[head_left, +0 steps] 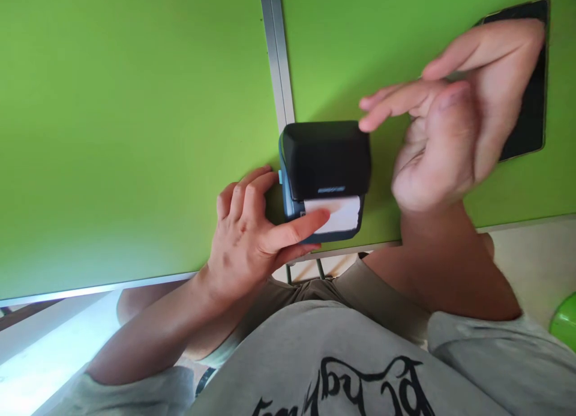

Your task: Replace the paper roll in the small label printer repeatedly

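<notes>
A small blue box-shaped device (290, 209) with a raised black lid (330, 158) sits near the table's front edge; it looks like a portable label printer. White paper (346, 215) shows at its front, below the lid. My left hand (247, 230) grips the device from the left, one finger lying over the paper and the others along the side. My right hand (454, 122) is open, palm turned up, fingers apart and a little blurred. Its fingertips reach the lid's upper right corner; whether they touch it I cannot tell.
The green table (135, 134) has a grey metal strip (276, 56) running away behind the device. A dark flat tablet-like thing (531, 122) lies at the right, partly behind my right hand. A bright green round object (564, 323) shows at the lower right, below table level.
</notes>
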Available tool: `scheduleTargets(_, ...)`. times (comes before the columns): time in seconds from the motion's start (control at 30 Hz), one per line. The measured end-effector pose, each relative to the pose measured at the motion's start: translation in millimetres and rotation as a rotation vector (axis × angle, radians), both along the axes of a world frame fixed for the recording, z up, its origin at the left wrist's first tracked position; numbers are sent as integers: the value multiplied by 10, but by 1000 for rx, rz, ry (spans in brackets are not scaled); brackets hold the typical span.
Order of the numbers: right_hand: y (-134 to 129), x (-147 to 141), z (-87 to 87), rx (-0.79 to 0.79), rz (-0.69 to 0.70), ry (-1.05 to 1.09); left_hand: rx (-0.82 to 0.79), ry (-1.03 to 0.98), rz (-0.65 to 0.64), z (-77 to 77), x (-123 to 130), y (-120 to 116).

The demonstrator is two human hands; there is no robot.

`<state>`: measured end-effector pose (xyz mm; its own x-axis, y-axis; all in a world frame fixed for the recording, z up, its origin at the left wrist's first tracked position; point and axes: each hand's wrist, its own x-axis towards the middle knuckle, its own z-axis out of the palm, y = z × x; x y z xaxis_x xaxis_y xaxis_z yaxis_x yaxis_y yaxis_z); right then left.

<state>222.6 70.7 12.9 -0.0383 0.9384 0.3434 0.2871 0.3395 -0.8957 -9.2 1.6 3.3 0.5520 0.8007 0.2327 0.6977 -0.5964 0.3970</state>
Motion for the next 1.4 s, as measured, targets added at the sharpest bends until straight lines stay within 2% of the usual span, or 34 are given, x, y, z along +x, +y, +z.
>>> scheduleTargets(0.1,31,-2,-1,145,-43,9,13,28,-4,3,4,2)
scheduleTargets(0.17,48,12,7,103,43,-88,24,36,-7,3,7,9)
scheduleTargets(0.3,35,51,70,-92,262,-290,56,18,6,-7,12,28)
scheduleTargets(0.4,22,71,117,-118,388,-319,72,46,9,-11,13,36)
scheduleTargets(0.5,30,86,141,-145,448,-311,70,56,6,-10,14,34)
scheduleTargets(0.87,28,65,300,-264,472,-379,67,57,23,-11,25,30)
scheduleTargets(0.97,38,74,279,-250,489,-386,59,44,34,-16,42,11)
scheduleTargets(1.13,31,93,201,-175,513,-335,1,32,134,-19,80,-21)
scheduleTargets(1.4,11,76,118,-118,464,-302,-21,60,95,-19,72,-6)
